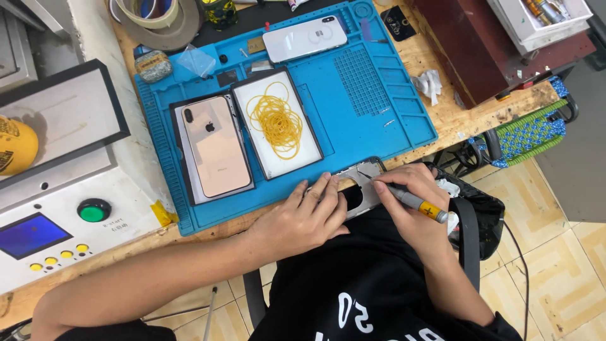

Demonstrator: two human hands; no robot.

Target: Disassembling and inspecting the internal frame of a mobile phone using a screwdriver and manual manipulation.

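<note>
My left hand (309, 215) lies flat on an opened phone frame (360, 183) at the near edge of the blue work mat (372, 120), pinning it down. In my right hand (410, 202) is a small grey screwdriver with a yellow band (413, 202), its tip touching the top of the frame. On the mat lie a gold phone back (214, 145) and a white panel covered with yellow rubber bands (278, 123). A white phone (305, 38) rests face down at the mat's far side.
A machine with a green button (93, 209), blue screen (31, 233) and yellow buttons stands at the left. Tape rolls (158, 19) sit at the top. A crumpled tissue (429, 83) lies on the wooden bench. A dark red box (467, 44) and a black bin (480, 208) stand at the right.
</note>
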